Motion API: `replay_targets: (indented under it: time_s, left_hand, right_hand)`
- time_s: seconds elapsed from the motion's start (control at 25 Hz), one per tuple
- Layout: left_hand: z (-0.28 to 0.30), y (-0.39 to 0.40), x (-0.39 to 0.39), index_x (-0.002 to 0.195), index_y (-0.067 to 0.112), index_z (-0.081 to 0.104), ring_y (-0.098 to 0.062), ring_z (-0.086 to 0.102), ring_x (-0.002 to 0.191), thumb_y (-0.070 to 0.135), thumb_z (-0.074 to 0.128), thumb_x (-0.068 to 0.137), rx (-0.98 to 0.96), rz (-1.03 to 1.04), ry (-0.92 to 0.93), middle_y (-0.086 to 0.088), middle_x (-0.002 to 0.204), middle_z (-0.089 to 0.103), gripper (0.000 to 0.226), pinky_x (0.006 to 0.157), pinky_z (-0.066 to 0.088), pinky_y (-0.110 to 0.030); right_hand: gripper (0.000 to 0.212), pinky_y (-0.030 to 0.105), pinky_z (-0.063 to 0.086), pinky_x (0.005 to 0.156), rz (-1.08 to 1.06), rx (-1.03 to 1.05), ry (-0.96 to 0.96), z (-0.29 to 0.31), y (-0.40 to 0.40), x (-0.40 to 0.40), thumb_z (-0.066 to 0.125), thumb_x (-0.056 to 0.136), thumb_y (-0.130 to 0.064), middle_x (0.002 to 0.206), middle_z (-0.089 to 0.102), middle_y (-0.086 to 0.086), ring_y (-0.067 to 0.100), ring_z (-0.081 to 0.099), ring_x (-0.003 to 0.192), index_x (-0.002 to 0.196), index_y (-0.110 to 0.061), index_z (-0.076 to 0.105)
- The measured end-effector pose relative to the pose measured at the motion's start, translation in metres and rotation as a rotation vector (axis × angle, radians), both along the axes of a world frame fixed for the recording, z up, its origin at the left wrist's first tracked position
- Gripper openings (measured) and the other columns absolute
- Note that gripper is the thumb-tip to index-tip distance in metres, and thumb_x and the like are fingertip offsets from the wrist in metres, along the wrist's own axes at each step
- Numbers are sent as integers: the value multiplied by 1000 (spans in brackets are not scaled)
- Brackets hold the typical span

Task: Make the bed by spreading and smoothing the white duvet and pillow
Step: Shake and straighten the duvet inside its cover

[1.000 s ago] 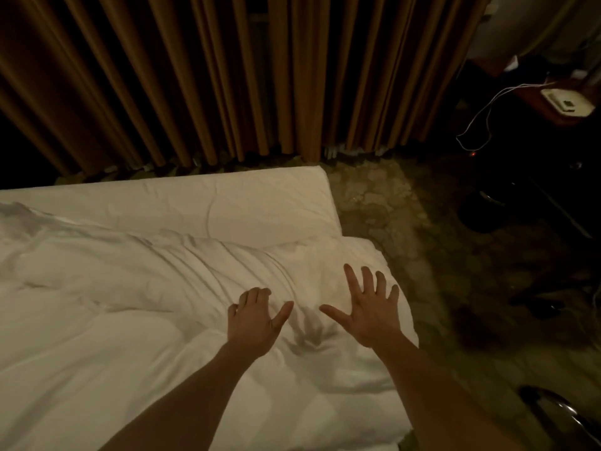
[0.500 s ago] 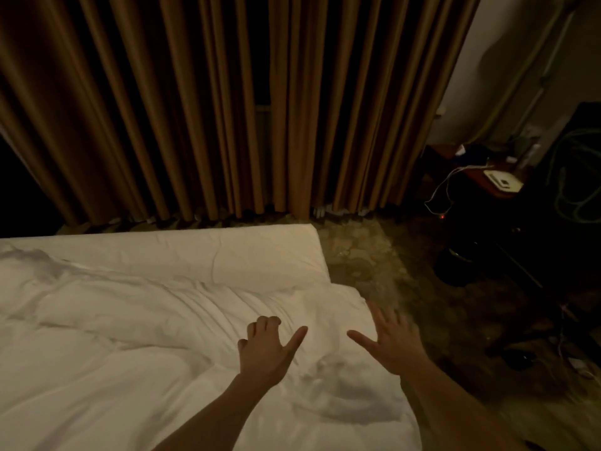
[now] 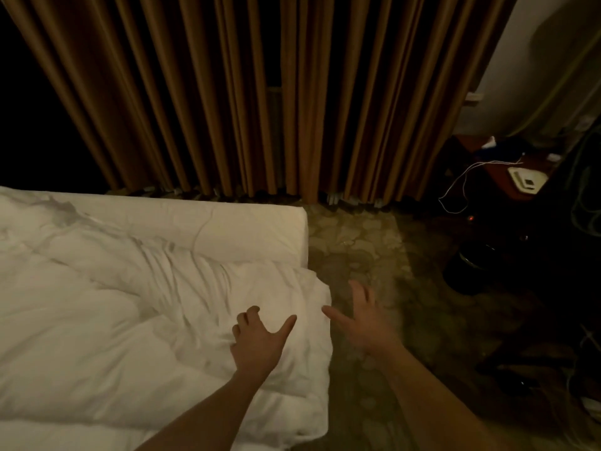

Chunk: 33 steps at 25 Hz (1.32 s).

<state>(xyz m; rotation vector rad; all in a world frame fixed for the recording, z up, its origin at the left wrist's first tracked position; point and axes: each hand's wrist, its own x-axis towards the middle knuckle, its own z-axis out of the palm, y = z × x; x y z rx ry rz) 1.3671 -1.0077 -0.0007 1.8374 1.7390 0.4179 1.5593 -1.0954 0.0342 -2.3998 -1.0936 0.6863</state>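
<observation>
A rumpled white duvet (image 3: 107, 320) covers the bed, and its corner hangs over the bed's right edge. Beyond it, the bare white mattress (image 3: 227, 226) shows along the far side. My left hand (image 3: 258, 343) lies on the duvet near that corner, thumb spread out and fingers bent down onto the fabric, with no fold visibly held. My right hand (image 3: 364, 320) is open with its fingers spread, past the duvet's edge and over the carpet. It is blurred. No pillow is in sight.
Brown curtains (image 3: 260, 92) hang behind the bed. Patterned carpet (image 3: 364, 242) lies to the right of the bed. A dark side table (image 3: 507, 180) with a white device (image 3: 527, 179) and a white cable (image 3: 461, 187) stands at far right, with dark objects on the floor below.
My right hand has slid off the duvet's corner to the right and is over the carpet. My left hand stays on the duvet. The view has tilted upward and back.
</observation>
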Motion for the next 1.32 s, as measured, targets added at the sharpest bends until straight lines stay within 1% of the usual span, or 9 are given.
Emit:
replay_targets:
  time_s: [0.2,0.4,0.48,0.72,0.96,1.04,1.12,1.24,1.32]
  left_hand:
    - [8,-7,48,148,22,33,-36,48,128,60,89,62,-62,371,-458,-16,144,41,109,102,44,-47]
    - [-17,-7,71,145,32,32,-32,51,120,35,97,62,-116,734,-754,-17,146,39,106,102,47,-45]
    - [-33,0,85,146,30,32,-33,51,120,31,97,63,-105,853,-817,-19,146,39,105,101,47,-43]
    - [-53,33,159,144,27,33,-27,51,110,25,97,64,-43,1067,-811,-15,140,40,103,91,47,-37]
    - [-74,47,201,148,21,29,-37,50,127,15,99,59,-30,1491,-798,-20,146,39,113,105,47,-47]
    - [-80,59,223,148,19,26,-39,47,129,22,100,56,-87,1701,-785,-20,149,38,118,104,44,-47]
    - [-79,77,247,149,22,21,-40,47,128,34,101,52,-146,1859,-900,-19,150,36,127,100,47,-48]
    - [-92,105,272,155,22,11,-36,51,116,48,99,42,-100,2040,-1129,-17,155,30,145,87,58,-49]
    - [-110,120,275,159,19,8,-38,52,125,48,95,58,-47,2057,-1246,-15,158,31,136,92,55,-52]
  right_hand:
    - [103,49,50,104,-213,257,593,-20,22,16,72,63,-82,147,48,1,23,54,126,145,-28,41]
    - [48,48,58,90,-295,135,909,-43,54,35,72,85,-58,116,64,5,26,67,101,113,-21,58]
    - [47,50,58,91,-291,96,955,-49,78,57,70,84,-60,115,64,7,28,67,100,108,-22,57]
    - [60,50,57,93,-196,-97,1077,-76,150,113,69,86,-58,118,63,9,31,65,105,127,-16,54]
    - [81,54,52,97,-74,-368,1219,-110,208,142,70,82,-64,135,55,14,37,57,119,141,-13,45]
    - [95,57,48,103,42,-476,1140,-125,233,153,75,75,-67,145,49,15,41,50,128,146,-14,42]
    - [100,55,48,103,208,-581,1003,-137,254,160,79,69,-69,143,50,14,39,50,128,145,-15,44]
    - [93,43,54,82,404,-597,881,-154,274,168,84,61,-69,115,62,6,27,60,100,133,-16,56]
    - [86,39,56,76,520,-559,854,-171,287,172,84,69,-59,110,65,5,23,64,94,133,-10,56]
